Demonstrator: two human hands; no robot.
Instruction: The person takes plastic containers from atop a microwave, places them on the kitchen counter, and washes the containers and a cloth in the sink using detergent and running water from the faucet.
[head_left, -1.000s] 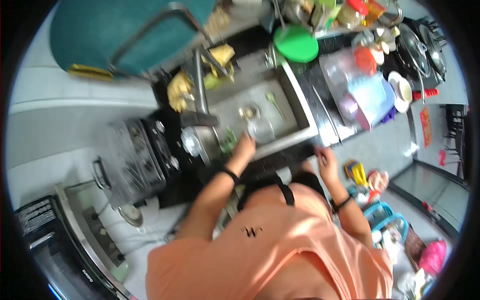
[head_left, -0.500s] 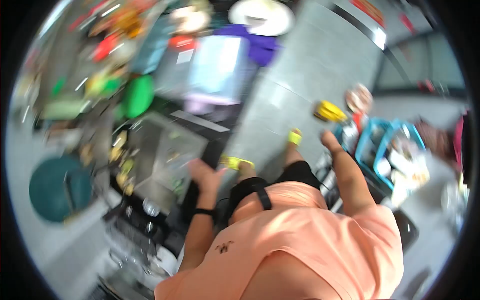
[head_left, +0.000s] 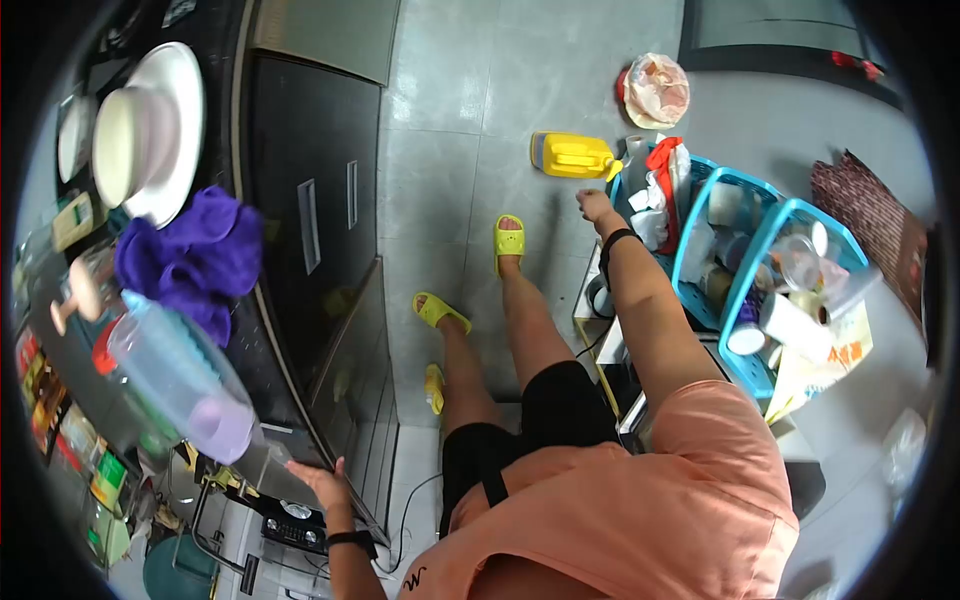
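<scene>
My left hand is at the counter's near edge, fingers spread and empty, close to a lilac cup lying by a clear plastic container. My right hand hangs over the floor with its fingers curled in; nothing shows in it. Just beyond it lies a yellow jug with a handle, and beside it stands a blue basket rack filled with bags, cups and bottles. A purple cloth is bunched on the counter beside a white plate and a pale bowl.
Dark cabinet drawers line the left side. A lined waste bin stands ahead on the grey tile floor. My feet wear yellow slippers. Further left are a green bin and packets; a patterned bag lies right.
My view and body have turned to the right, so the counter now lies along my left. Blur has cleared. My right arm reaches further forward, near the yellow jug and baskets.
</scene>
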